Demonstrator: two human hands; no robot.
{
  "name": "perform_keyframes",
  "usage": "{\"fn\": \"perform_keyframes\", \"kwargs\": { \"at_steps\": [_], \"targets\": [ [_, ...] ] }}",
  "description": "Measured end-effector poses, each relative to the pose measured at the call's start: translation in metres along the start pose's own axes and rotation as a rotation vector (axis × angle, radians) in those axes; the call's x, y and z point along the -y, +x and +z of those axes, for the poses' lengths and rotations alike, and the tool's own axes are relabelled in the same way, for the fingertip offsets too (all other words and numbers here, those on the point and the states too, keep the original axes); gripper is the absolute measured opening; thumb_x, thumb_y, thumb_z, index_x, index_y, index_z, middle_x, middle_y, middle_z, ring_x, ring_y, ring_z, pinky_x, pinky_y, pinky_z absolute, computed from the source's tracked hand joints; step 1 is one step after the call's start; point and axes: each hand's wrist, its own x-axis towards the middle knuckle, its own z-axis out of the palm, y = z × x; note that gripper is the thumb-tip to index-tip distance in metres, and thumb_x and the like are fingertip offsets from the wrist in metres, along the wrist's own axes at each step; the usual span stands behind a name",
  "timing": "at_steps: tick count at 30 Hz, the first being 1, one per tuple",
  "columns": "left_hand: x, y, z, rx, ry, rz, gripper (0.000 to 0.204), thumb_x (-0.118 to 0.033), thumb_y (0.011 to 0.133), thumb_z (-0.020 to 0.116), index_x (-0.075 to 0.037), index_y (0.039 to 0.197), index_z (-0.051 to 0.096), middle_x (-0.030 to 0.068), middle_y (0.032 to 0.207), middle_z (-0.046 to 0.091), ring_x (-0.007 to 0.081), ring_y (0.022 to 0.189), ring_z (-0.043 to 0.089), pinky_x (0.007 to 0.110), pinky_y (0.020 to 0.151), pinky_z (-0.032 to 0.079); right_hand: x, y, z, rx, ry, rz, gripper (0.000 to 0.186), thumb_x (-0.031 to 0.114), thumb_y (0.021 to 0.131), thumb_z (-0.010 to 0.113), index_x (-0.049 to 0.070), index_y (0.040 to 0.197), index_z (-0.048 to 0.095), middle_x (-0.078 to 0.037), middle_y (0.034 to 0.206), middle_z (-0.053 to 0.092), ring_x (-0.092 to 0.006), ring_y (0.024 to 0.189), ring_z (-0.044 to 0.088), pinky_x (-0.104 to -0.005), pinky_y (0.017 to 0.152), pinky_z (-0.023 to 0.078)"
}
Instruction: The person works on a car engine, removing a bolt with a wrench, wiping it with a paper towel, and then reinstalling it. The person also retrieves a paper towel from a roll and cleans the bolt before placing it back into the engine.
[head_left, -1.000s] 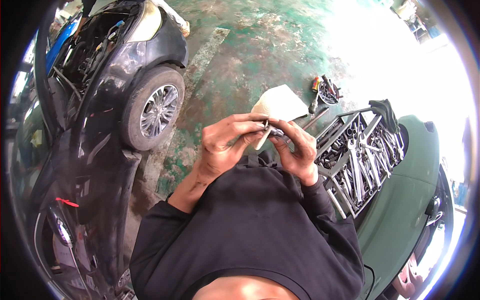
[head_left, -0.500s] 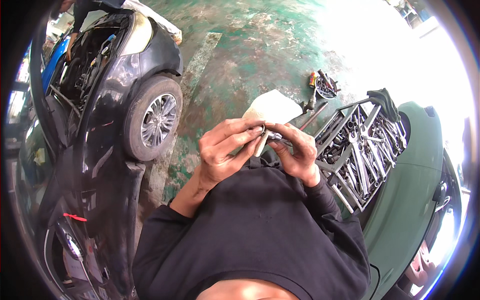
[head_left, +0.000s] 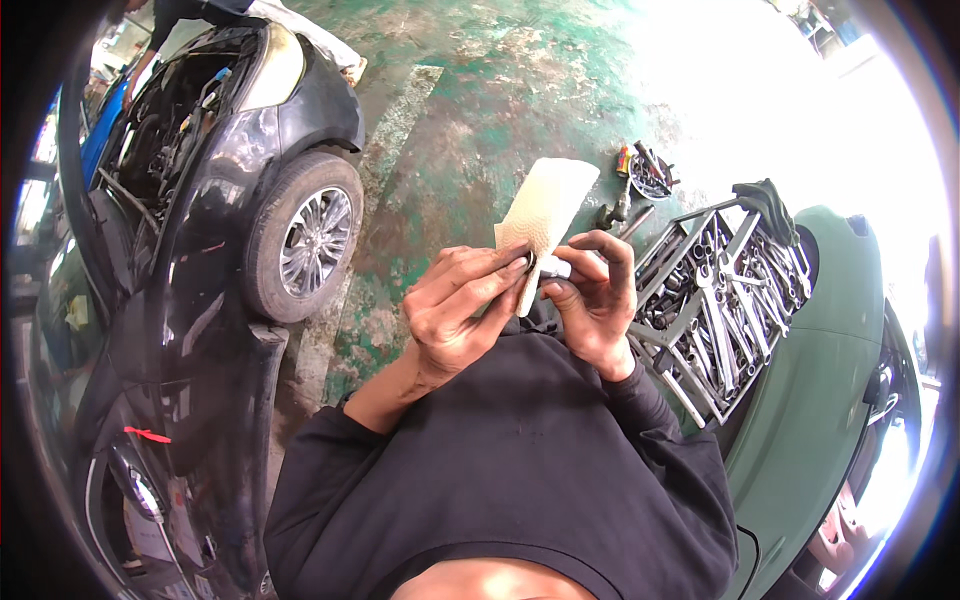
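My left hand (head_left: 462, 300) is closed, pinching a cream, textured paper towel (head_left: 545, 205) in front of my chest. A dark rounded edge shows by its fingertips, too small to name. From the towel's right side sticks out a small silver metal cylinder (head_left: 553, 268), its other end hidden in the folds. My right hand (head_left: 602, 305) has its thumb and a finger at the cylinder, holding it, while the index finger is raised and bent above. One flap of the towel stands up away from me, and a narrow fold hangs below my left fingertips.
On my left stands a black car (head_left: 190, 270), bonnet area exposed, with a person's arm (head_left: 140, 75) reaching in. A metal rack of wrenches and sockets (head_left: 715, 310) lies to my right, beside a green car panel (head_left: 815, 370). Farther off, a round tray of tools (head_left: 652, 175) rests on the floor.
The paper towel's flap has swung upward and now stands taller. My right fingers have loosened and lifted, baring more of the silver cylinder. My left hand keeps its pinch.
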Motion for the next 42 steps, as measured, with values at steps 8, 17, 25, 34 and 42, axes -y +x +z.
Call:
{"fn": "perform_keyframes", "kwargs": {
  "at_steps": [8, 17, 25, 34, 42],
  "targets": [
    [0.0, -0.01, -0.003, -0.058, 0.028, 0.055, 0.028, 0.007, 0.071, 0.069, 0.002, 0.098, 0.069, 0.0137, 0.101, 0.07, 0.021, 0.077, 0.066, 0.031, 0.069, 0.047, 0.014, 0.012, -0.003, 0.173, -0.461, -0.1, 0.028, -0.006, 0.083, 0.062, -0.003, 0.111, 0.059, -0.014, 0.086, 0.068, -0.0184, 0.074, 0.07, -0.0285, 0.067, 0.054],
    [-0.002, -0.013, -0.017, 0.014, 0.103, 0.087, 0.033, 0.009, 0.072, 0.066, 0.002, 0.104, 0.069, 0.0154, 0.106, 0.069, 0.0175, 0.073, 0.066, 0.029, 0.069, 0.043, 0.029, 0.008, 0.019, 0.08, -0.112, 0.167, 0.022, -0.008, 0.088, 0.056, -0.008, 0.11, 0.058, -0.009, 0.076, 0.065, -0.0101, 0.056, 0.059, -0.0233, 0.049, 0.047],
    [-0.007, -0.021, -0.003, -0.133, 0.01, 0.019, 0.036, 0.012, 0.07, 0.068, 0.003, 0.105, 0.069, 0.0206, 0.107, 0.068, 0.0211, 0.074, 0.069, 0.027, 0.064, 0.05, 0.031, 0.004, 0.03, -0.016, -0.097, 0.188, 0.02, -0.006, 0.089, 0.055, -0.01, 0.108, 0.058, -0.007, 0.072, 0.063, -0.0082, 0.051, 0.056, -0.0225, 0.046, 0.044],
    [-0.017, -0.022, -0.007, -0.097, -0.347, -0.31, 0.028, 0.012, 0.075, 0.068, 0.002, 0.102, 0.07, 0.0203, 0.105, 0.068, 0.022, 0.091, 0.07, 0.027, 0.071, 0.057, 0.022, 0.003, 0.024, 0.029, -0.391, -0.193, 0.023, -0.006, 0.082, 0.06, -0.005, 0.105, 0.06, -0.009, 0.069, 0.062, -0.0131, 0.049, 0.059, -0.025, 0.045, 0.044],
    [-0.017, 0.004, -0.05, 0.268, -0.079, -0.107, 0.033, 0.002, 0.069, 0.076, -0.002, 0.101, 0.07, 0.0095, 0.091, 0.07, 0.0251, 0.082, 0.069, 0.033, 0.073, 0.057, 0.028, 0.007, 0.005, 0.259, -0.519, -0.333, 0.034, -0.005, 0.071, 0.065, -0.004, 0.105, 0.06, -0.011, 0.068, 0.059, -0.0253, 0.056, 0.06, -0.0315, 0.051, 0.047]
  ]
}}
